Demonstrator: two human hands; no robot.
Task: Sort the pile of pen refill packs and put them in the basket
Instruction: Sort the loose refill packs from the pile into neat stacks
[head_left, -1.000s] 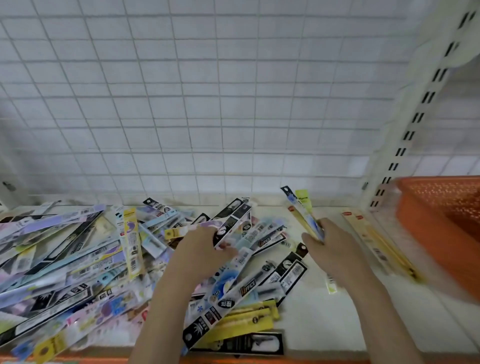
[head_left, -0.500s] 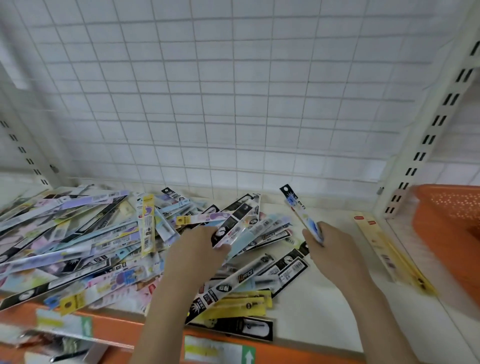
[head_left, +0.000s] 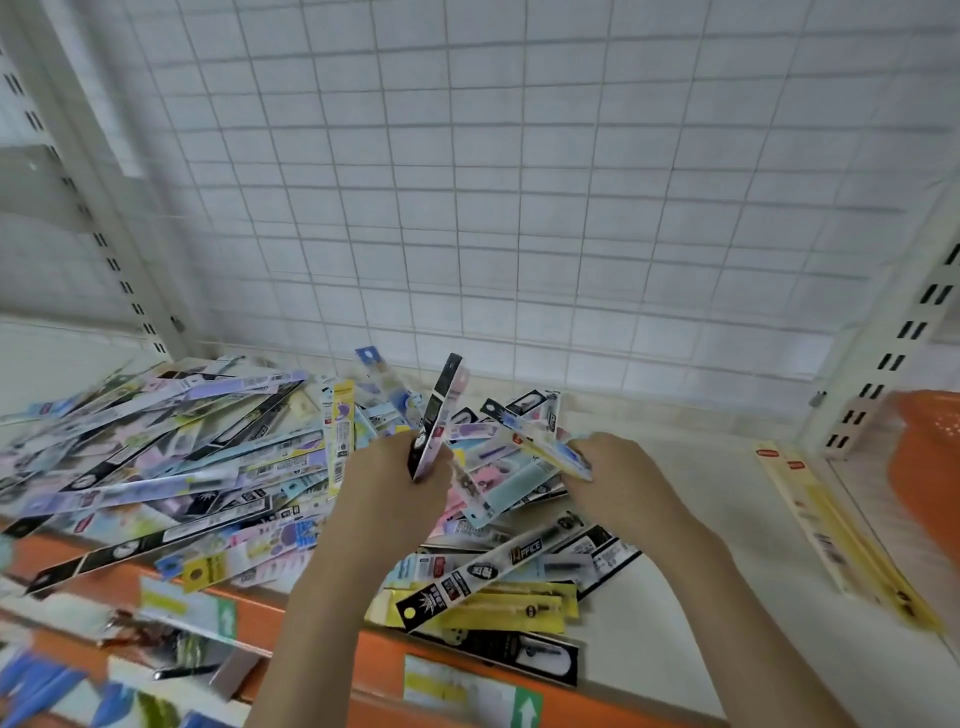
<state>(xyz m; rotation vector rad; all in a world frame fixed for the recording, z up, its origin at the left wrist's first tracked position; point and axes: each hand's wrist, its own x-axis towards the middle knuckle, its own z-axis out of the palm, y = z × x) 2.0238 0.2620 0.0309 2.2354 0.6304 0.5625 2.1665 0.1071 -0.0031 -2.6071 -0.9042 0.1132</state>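
Two hands are at work in the head view, the only one, and each has a pack in its grip. The left hand (head_left: 397, 480) curls round a black-and-pink refill pack (head_left: 439, 410) that stands nearly upright out of its fist. The right hand (head_left: 610, 475) pinches the near end of a white-and-blue refill pack (head_left: 545, 441), which slants up and away toward the left hand. Both hands hover over the right-hand part of the pile of refill packs (head_left: 171, 467), which spreads from beneath them far out to the left of the left hand and toward the person. Well to the right of the right hand, beyond the white shelf upright (head_left: 893, 358), the orange basket (head_left: 930, 467) shows only its near edge. Two long yellow packs (head_left: 826, 525) lie apart between the right hand and the basket.

Judging by this, the step in hand is picking and matching: packs are being pulled from the heap and none has yet gone toward the basket. The next move likely calls for gathering like packs into one hand, then carrying the bundle rightward past the upright. Loose slippery sleeves could slide from a light pinch.
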